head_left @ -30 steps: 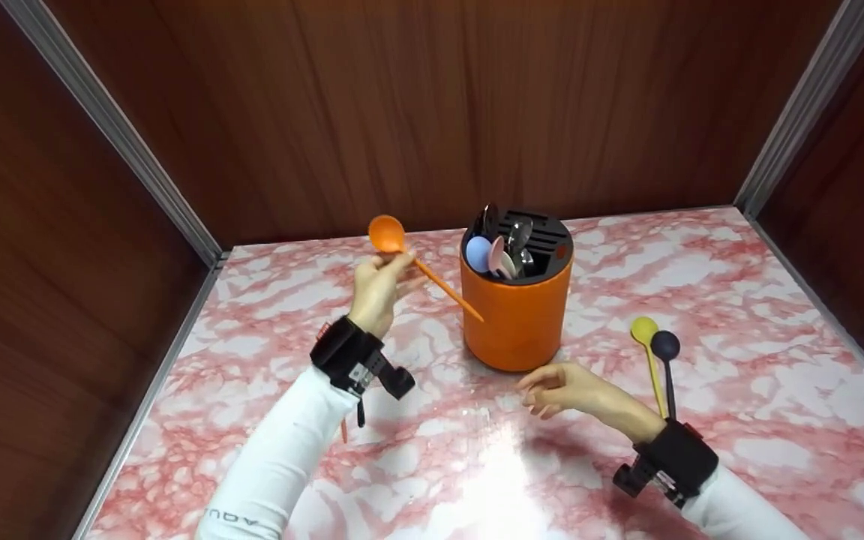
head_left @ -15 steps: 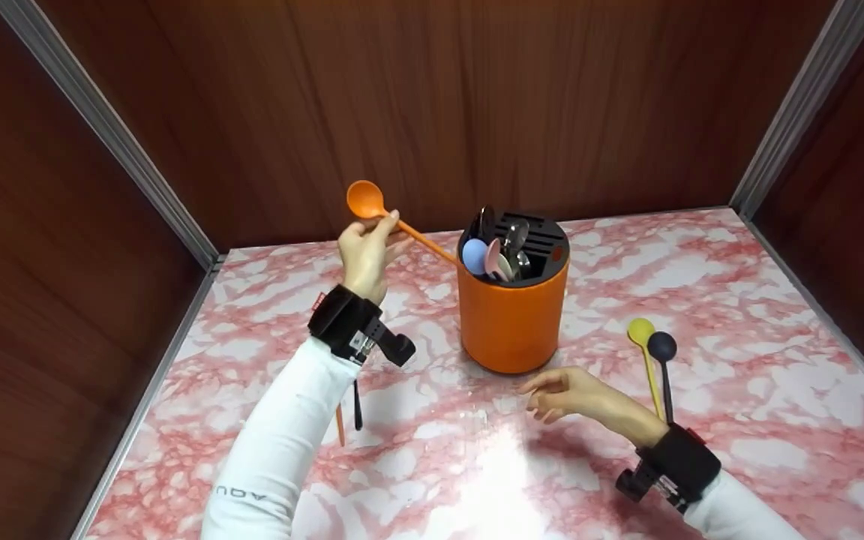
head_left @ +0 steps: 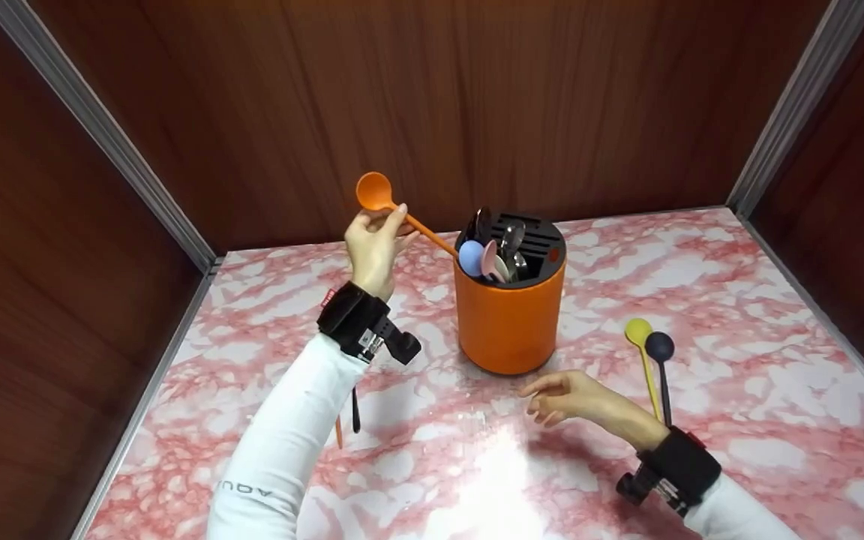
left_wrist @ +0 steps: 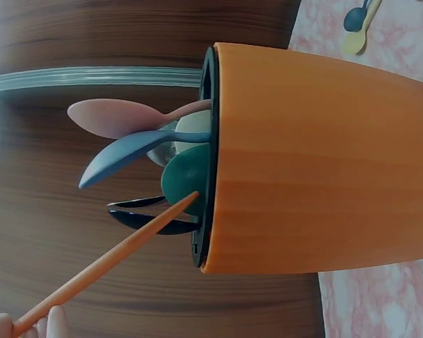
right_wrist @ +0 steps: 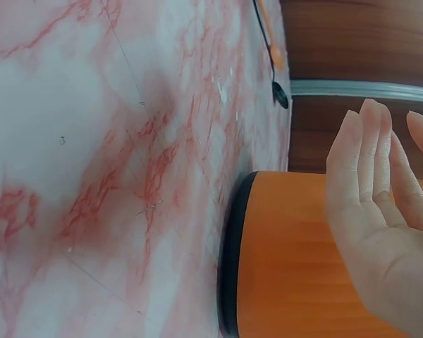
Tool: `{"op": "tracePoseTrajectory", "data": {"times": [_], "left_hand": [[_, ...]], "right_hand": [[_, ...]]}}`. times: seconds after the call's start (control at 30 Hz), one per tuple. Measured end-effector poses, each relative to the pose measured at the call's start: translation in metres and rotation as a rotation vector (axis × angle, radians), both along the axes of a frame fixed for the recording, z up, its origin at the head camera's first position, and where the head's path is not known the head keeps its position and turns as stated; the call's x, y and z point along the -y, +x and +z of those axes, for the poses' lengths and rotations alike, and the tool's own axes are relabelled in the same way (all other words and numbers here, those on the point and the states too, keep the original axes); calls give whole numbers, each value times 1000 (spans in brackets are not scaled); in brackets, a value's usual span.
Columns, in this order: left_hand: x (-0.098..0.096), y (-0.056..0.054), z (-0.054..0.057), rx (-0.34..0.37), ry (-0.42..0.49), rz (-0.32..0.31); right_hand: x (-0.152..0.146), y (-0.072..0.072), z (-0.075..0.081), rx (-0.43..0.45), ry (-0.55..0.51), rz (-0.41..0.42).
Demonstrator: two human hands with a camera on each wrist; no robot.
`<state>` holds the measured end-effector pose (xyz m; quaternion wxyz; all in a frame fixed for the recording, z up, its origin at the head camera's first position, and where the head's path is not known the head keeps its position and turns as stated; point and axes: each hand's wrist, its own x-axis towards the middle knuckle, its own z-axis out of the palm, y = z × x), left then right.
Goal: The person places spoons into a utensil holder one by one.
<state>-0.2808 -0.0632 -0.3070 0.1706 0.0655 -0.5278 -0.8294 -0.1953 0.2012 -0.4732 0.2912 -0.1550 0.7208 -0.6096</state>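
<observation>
My left hand pinches an orange spoon by the handle just below its bowl. The bowl points up and left, and the handle slants down right to the rim of the orange utensil holder. In the left wrist view the handle tip overlaps a green spoon at the holder's mouth. A blue spoon, a pink spoon and dark utensils stand in the holder. My right hand holds nothing, its fingers relaxed near the holder's base.
Right of the holder lie a yellow spoon and a dark spoon. A black handle and an orange handle show beside my left sleeve. Wood-look panels wall in the marbled table.
My left hand has risen away from me with the orange spoon, bringing its handle tip from before the holder's side up to the rim. My right hand has stayed nearly still.
</observation>
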Motion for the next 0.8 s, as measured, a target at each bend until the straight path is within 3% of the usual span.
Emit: {"op": "tracePoseTrajectory", "data": {"times": [0.6, 0.8], "left_hand": [[-7, 0, -14, -21, -167, -3], [-11, 0, -20, -19, -213, -36]], "right_hand": [[-1, 3, -5, 35, -17, -27], [-1, 3, -10, 22, -39, -28]]}}
